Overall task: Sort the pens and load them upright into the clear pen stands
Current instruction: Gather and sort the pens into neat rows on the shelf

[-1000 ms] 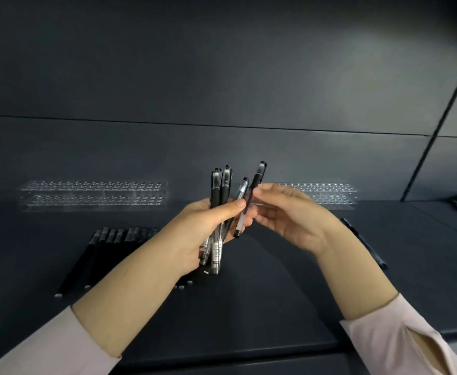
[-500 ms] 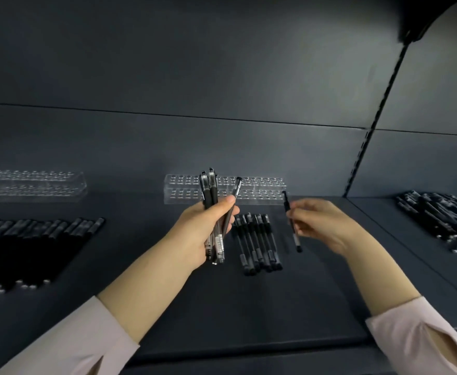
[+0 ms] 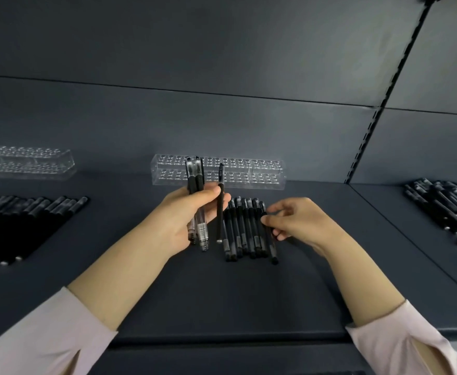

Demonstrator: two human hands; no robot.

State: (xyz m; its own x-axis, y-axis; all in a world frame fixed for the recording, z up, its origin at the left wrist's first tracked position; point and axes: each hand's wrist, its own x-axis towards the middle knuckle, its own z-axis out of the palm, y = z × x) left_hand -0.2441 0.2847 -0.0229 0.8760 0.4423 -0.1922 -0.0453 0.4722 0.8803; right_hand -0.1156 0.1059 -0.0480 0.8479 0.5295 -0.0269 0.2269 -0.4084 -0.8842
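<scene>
My left hand [image 3: 186, 215] grips a small bunch of pens [image 3: 196, 182] upright, two clear-barrelled ones with black caps and a slimmer black one [image 3: 220, 201] at its fingertips. Just right of it, a row of several black pens [image 3: 245, 231] lies side by side on the dark shelf. My right hand [image 3: 295, 220] is at the right end of that row, fingers curled and pinching the outermost pen [image 3: 272, 253] against the shelf. Behind the hands stands an empty clear pen stand [image 3: 262, 171] with rows of holes.
A second clear stand [image 3: 32, 162] sits at the back left. A large spread of black pens [image 3: 24, 212] lies on the left of the shelf. Another heap of black pens [image 3: 443, 204] lies on the adjoining shelf to the right, past a slotted upright [image 3: 370, 125].
My right hand drew one pen out of the bunch, carried it right and down, and now lays it at the end of the row. The view swung right and dipped.
</scene>
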